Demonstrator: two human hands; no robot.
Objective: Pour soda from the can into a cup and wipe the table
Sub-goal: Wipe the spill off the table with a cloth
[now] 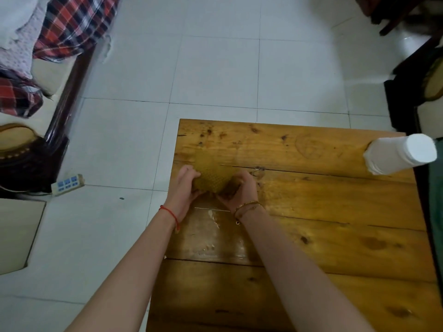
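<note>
A mustard-yellow waffle-weave cloth [212, 174] lies bunched on the wooden table [323, 212] near its left edge. My left hand [184, 188] grips the cloth's left side and my right hand [239, 190] grips its right side. A white paper cup [400, 153] stands at the table's far right edge. A wet, glossy patch [211, 233] shows on the wood just below my hands. No soda can is in view.
White tiled floor surrounds the table on the left and beyond it. A power strip [67, 184] lies on the floor to the left. A dark wooden bench with plaid fabric [76, 22] stands at the upper left. Dark furniture [412, 92] stands at the right.
</note>
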